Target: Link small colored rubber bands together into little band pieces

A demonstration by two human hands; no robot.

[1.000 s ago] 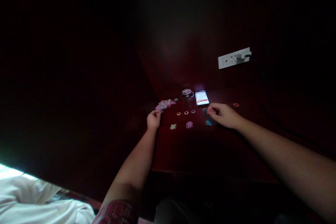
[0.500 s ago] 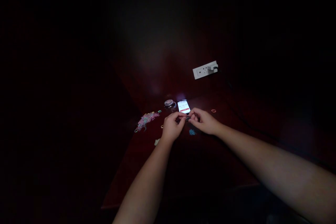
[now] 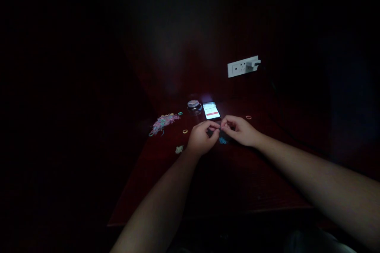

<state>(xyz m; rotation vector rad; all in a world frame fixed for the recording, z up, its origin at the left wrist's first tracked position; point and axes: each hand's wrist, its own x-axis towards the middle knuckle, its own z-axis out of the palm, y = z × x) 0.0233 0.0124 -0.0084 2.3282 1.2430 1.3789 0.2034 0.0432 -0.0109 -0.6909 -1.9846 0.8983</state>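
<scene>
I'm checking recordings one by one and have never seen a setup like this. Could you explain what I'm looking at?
There is no machine here: a person works with bare hands, seen by a camera worn on their head, looking forward and down. On the dark red table lie a large multicolored pile of what look like small bands, a pale bunch, a blue bunch, a yellow ring and an orange ring. Behind stand a lidded jar and a lit phone; a socket is on the wall. The left hand and right hand meet fingertip to fingertip, seemingly pinching something thin, too small and dark to identify.
</scene>
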